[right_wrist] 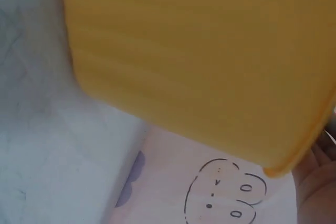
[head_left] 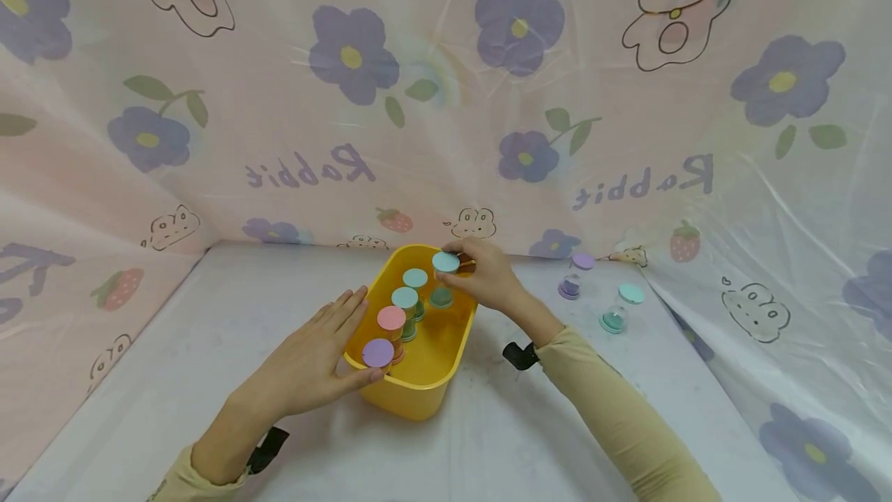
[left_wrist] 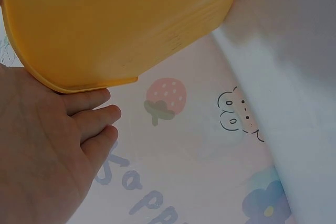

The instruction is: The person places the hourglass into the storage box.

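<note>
Holding the light-blue-lidded jar (head_left: 445,263) upright at the far end of the yellow tub (head_left: 425,393), my right hand (head_left: 488,279) pinches it, closest to that end; my left hand (head_left: 313,359) rests flat, fingers spread, against the tub's near-left wall.

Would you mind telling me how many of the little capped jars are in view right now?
7. Four stand in a row inside the yellow bin, a fifth jar is there in the right hand, and two lie on the table to the right. Others may be hidden.
</note>
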### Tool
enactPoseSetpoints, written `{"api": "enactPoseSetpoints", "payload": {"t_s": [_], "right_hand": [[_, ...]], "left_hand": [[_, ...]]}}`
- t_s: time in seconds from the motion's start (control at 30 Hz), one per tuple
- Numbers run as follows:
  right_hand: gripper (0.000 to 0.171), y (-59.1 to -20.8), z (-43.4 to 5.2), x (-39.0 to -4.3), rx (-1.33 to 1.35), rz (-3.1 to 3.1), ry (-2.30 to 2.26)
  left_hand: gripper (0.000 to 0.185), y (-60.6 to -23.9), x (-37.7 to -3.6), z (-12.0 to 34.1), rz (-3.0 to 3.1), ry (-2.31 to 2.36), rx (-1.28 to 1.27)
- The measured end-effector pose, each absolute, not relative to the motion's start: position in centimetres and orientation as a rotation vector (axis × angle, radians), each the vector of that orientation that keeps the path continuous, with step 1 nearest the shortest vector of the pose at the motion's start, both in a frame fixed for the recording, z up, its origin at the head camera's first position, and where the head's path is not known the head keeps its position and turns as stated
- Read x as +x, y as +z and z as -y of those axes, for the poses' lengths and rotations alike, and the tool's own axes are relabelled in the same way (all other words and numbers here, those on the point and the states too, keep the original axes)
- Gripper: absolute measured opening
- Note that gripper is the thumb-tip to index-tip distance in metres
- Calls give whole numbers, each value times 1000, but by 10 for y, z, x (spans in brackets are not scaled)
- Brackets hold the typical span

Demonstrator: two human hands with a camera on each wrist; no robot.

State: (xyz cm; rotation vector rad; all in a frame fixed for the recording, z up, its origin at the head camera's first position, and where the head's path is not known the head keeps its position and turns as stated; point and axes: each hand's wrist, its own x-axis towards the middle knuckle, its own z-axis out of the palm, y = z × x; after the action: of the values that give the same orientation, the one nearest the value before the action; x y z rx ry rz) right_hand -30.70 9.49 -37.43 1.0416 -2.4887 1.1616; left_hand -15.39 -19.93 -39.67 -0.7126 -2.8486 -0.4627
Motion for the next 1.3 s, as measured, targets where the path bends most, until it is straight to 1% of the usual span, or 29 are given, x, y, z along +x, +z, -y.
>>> {"api": "enactPoseSetpoints", "payload": {"t_s": [0.23, 0.4, 0.63, 0.83, 1.3], "right_hand": [[41, -377, -91, -313, 1134, 2623, 940], [39, -371, -89, -315, 1198, 2720, 761], [38, -363, -85, -321, 1282, 2859, 628], [39, -361, -83, -327, 1301, 2930, 530], [41, -357, -78, -326, 1270, 3017, 412]], "left_hand": [[105, -397, -154, 200, 2841, -470, -717], [105, -397, -154, 200, 2843, -467, -717], [105, -397, -154, 200, 2848, -472, -717], [105, -396, -153, 199, 2850, -480, -717], [105, -395, -154, 199, 2852, -466, -714]]}}
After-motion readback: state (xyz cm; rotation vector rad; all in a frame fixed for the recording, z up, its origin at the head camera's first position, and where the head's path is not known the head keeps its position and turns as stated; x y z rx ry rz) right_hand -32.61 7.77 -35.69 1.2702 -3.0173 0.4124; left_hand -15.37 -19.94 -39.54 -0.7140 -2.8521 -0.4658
